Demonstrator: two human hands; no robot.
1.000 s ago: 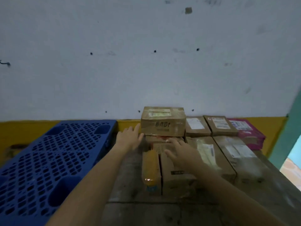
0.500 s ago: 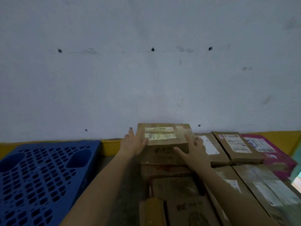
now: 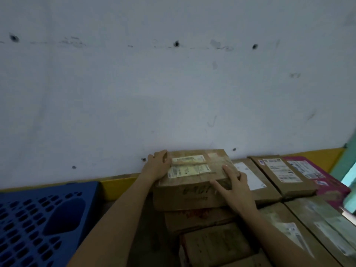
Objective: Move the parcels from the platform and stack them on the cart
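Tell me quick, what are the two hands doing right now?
Left hand: grips the top box at its far left corner.
Right hand: grips its near right corner.

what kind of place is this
Likely a parcel depot or storeroom: labelled brown cardboard parcels packed in rows against a white wall, a blue perforated plastic pallet beside them, left hand and right hand gripping the topmost brown box.
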